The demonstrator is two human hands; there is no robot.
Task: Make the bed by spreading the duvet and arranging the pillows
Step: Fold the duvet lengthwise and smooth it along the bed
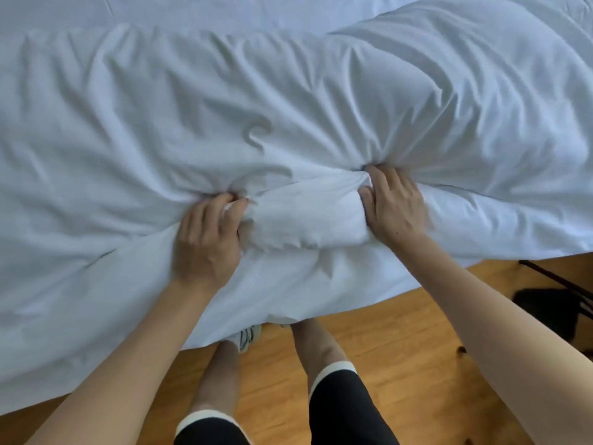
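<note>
You've got both grips bunched into the duvet at the near bed edge, left hand and right hand each fisting a fold with a taut roll between, likely so it lifts evenly for spreading.

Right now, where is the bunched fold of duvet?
Head view, centre: the bunched fold lies between the left hand and right hand, near the bed's edge.

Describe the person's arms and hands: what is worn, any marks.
Both arms are bare, with no sleeves in view. The left hand and right hand wear no gloves, rings or watch. A small dark dot marks the right hand near the wrist.
</note>
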